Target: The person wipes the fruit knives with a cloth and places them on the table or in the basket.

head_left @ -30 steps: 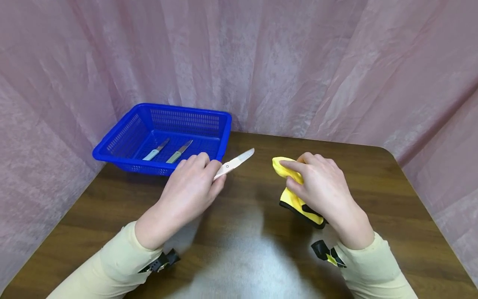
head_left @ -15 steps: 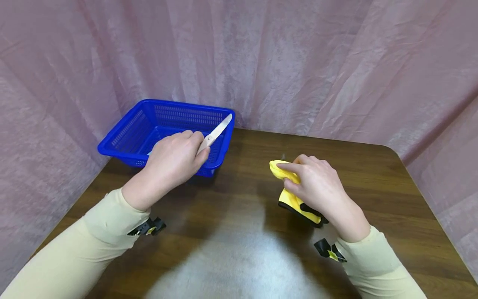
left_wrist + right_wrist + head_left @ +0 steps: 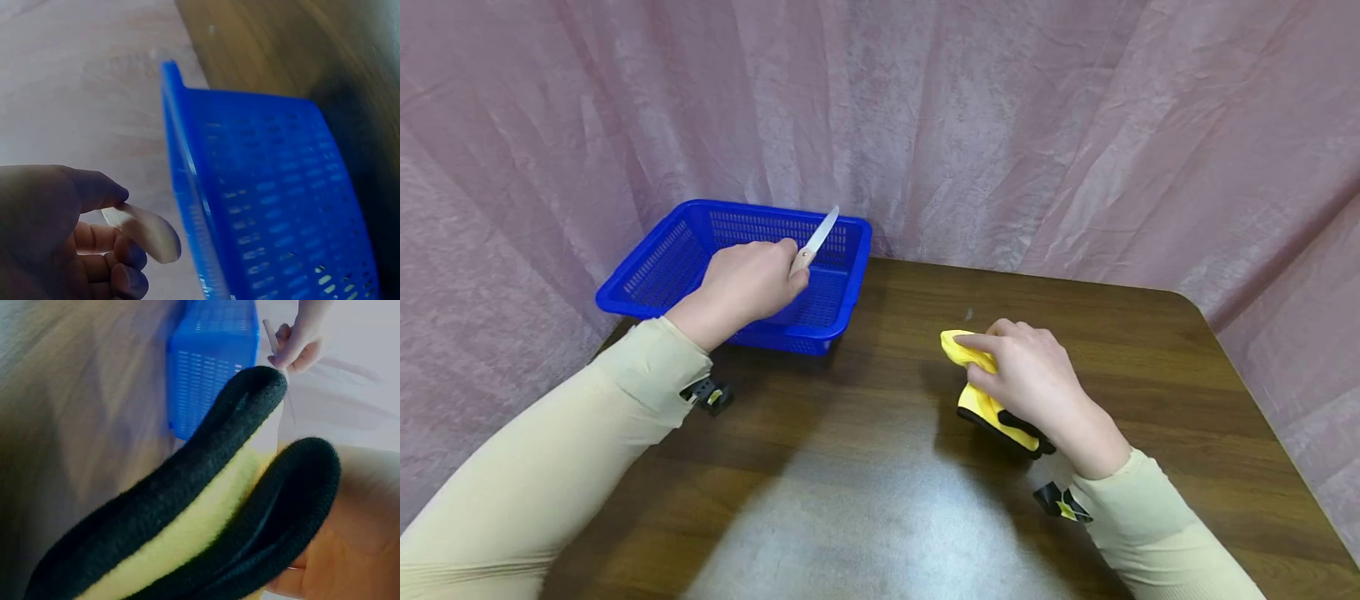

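Note:
My left hand point(image 3: 748, 279) is over the blue plastic basket point(image 3: 846, 304) and grips a small knife point(image 3: 820, 236) by its cream handle. The blade points up and away, toward the basket's far rim. From the left wrist, the rounded handle end point(image 3: 156, 237) sticks out below the thumb, beside the basket wall point(image 3: 269, 169). On the right, my right hand point(image 3: 1030, 371) pinches a folded yellow cloth point(image 3: 977, 404) with black edging between thumb and fingers, above the table. Its thick black trim point(image 3: 169, 487) fills much of the right wrist view.
The brown wooden table point(image 3: 880, 467) has a rounded far right corner. Pink curtain point(image 3: 1000, 125) hangs close behind the table and basket. Small black devices are strapped at both wrists, such as the left wrist camera point(image 3: 711, 396).
My left hand has carried the knife left and away, from beside the basket to over it, and the blade has tilted more upright. The basket's knives are now hidden. My right hand has barely shifted.

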Demonstrator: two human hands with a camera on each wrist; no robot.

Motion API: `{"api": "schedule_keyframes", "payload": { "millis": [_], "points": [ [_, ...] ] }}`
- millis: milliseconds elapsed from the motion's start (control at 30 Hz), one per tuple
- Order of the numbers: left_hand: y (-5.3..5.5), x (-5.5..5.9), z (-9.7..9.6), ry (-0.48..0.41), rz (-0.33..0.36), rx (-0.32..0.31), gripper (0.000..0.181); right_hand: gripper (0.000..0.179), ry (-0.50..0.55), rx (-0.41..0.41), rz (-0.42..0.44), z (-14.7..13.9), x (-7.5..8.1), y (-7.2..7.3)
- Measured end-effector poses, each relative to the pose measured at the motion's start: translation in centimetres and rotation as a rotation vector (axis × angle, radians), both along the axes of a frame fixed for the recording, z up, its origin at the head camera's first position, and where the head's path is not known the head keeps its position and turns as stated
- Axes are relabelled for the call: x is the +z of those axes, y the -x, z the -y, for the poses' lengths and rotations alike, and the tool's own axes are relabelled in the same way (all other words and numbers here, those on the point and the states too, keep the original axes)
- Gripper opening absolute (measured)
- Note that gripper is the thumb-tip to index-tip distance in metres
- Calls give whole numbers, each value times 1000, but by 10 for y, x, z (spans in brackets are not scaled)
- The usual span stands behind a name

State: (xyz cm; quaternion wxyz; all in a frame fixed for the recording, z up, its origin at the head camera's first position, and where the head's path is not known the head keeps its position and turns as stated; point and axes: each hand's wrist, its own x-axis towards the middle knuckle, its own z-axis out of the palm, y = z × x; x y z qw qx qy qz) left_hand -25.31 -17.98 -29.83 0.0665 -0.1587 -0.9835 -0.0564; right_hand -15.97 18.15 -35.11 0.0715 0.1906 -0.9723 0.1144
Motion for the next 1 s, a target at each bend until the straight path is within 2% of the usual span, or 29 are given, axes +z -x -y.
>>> {"api": "schedule_keyframes", "payload": {
  "millis": [233, 400, 633, 933, 1000],
  "points": [
    [19, -13, 1, 46, 115, 48, 29, 45, -16, 32, 18, 1, -8, 5],
    [29, -23, 2, 66, 184, 64, 29, 45, -37, 19, 20, 1, -11, 8],
    [42, -35, 2, 92, 292, 91, 31, 44, -122, -9, -15, 5, -18, 12],
    [48, -41, 2, 120, 379, 75, 31, 44, -132, -3, -3, 8, -22, 12],
    [54, -46, 3, 125, 403, 70, 31, 44, -132, -4, -2, 8, -22, 11]
  ]
}}
